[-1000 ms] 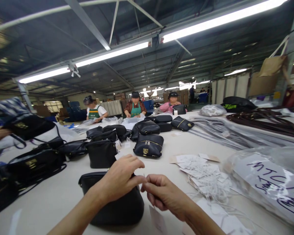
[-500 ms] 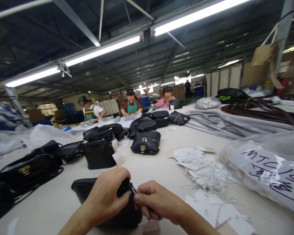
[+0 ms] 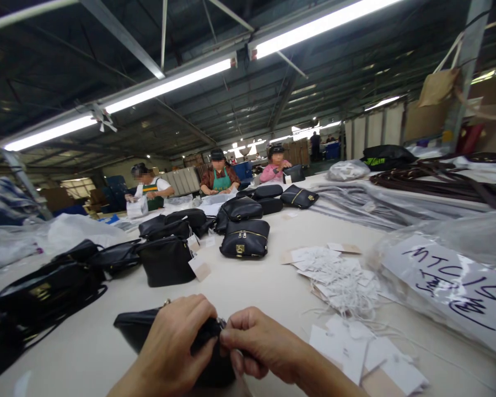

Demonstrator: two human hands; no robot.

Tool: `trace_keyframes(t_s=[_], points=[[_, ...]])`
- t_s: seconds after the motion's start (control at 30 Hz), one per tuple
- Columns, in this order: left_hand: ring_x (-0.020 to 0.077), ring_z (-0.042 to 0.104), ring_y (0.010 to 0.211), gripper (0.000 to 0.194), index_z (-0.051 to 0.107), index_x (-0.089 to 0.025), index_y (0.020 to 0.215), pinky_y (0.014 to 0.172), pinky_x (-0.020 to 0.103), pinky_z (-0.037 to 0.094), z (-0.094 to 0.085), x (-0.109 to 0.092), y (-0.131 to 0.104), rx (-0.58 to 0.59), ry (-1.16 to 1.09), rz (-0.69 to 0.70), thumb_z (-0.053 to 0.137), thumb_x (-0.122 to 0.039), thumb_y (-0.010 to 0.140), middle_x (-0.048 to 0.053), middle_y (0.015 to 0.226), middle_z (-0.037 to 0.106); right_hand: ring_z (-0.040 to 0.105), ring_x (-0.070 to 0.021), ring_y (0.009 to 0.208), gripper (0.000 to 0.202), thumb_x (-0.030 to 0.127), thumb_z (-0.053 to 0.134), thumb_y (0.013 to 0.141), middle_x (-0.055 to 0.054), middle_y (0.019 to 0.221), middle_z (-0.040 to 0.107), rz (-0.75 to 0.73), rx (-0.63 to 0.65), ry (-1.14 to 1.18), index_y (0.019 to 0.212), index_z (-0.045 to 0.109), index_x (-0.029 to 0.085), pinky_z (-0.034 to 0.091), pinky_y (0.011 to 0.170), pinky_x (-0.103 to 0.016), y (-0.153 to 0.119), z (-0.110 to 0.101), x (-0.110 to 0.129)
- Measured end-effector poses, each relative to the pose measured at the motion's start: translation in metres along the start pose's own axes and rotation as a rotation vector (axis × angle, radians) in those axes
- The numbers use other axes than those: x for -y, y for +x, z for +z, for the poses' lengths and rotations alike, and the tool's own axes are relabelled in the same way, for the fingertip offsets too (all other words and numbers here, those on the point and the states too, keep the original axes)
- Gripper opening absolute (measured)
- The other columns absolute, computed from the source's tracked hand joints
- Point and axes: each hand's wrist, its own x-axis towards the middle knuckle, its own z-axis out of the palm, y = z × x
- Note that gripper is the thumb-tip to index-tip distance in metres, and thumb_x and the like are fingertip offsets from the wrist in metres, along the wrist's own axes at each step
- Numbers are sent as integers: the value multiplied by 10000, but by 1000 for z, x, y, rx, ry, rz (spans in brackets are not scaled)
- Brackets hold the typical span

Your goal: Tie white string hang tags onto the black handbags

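**Tag Fitting at Bag Zipper: Status Mid-Step**

Positioned at the near edge of the table [image 3: 273, 286]: one small black bag [image 3: 149, 328], lying under both hands. Left hand [image 3: 177, 347] closed over the bag's top, fingers curled and pressing the dark material down. Right hand [image 3: 260, 344] pinched tight against the left at a small metal fitting, probably the zipper pull [image 3: 221, 321]; whether a tag string sits inside that pinch cannot be told, as the fingers hide it.

Judged as in progress: no tag hanging free from this bag, so attachment likely not yet complete.

Judged as done: several black bags [image 3: 244, 238] set out farther up the table, at least one bag [image 3: 167, 259] with a paper tag [image 3: 200, 267] lying against it.

Judged as remaining: a loose pile of white tags with strings [image 3: 339, 278] to the right, plus blank cards [image 3: 355, 353] just beside the right forearm, and a heap of strapped bags [image 3: 45, 286] at far left.

Other persons [image 3: 219, 176] seated at the far end, well apart.
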Motion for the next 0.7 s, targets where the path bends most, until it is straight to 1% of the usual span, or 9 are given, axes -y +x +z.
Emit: trace_keyframes(t_s=[0.1,0.17,0.23,0.3,0.4,0.43,0.5,0.57,0.7], points=[[211,572,645,130,528,-233,850,576,309,372,2,-1,-6,-42,-2,19,506,-141,760,5,744,617,363,-40,258,98,239,549,632,62,399,571,4,12,24,604,622,180,210,250,-149,0,3,-1],[213,572,664,139,532,-234,861,593,316,377,1,-2,-8,-31,-25,4,508,-136,765,4,761,620,370,-38,256,102,253,557,613,54,410,586,8,21,40,595,620,175,223,243,-146,0,5,-2],[215,583,708,158,543,-235,887,626,325,395,-3,-3,-8,16,-73,-27,524,-131,770,4,796,633,384,-34,258,120,278,579,600,45,424,601,8,31,70,594,622,166,239,238,-137,0,6,-3],[218,597,776,191,556,-237,924,675,333,420,-8,-3,-6,92,-133,-68,551,-124,770,4,849,650,411,-33,266,147,304,606,593,37,438,616,2,39,100,605,625,159,259,238,-126,0,7,-3],[219,608,850,220,575,-241,947,732,336,442,-15,-4,-2,176,-199,-123,584,-121,762,7,902,666,455,-42,280,139,292,616,588,26,458,638,-11,42,104,624,618,158,301,246,-118,1,8,-5],[218,609,855,216,579,-240,944,736,334,446,-15,-5,-2,183,-205,-133,583,-122,763,9,902,667,467,-47,282,129,280,611,589,24,464,646,-16,39,103,636,615,160,317,250,-119,1,8,-6],[219,608,845,211,577,-237,926,730,332,449,-15,-7,-1,159,-186,-126,559,-116,754,13,896,666,482,-57,284,121,267,607,592,24,466,653,-25,30,104,655,603,164,341,257,-126,2,9,-8],[219,607,816,221,569,-234,903,708,331,449,-12,-10,-2,110,-128,-102,515,-100,735,19,896,661,496,-66,290,141,283,615,603,26,462,648,-28,27,115,673,598,162,359,265,-135,3,10,-10],[215,603,717,233,554,-234,863,635,323,446,-7,-16,-4,-40,2,-52,473,-101,690,21,834,654,537,-87,320,218,322,664,597,13,472,657,-30,29,151,711,571,162,399,290,-151,4,11,-10]])
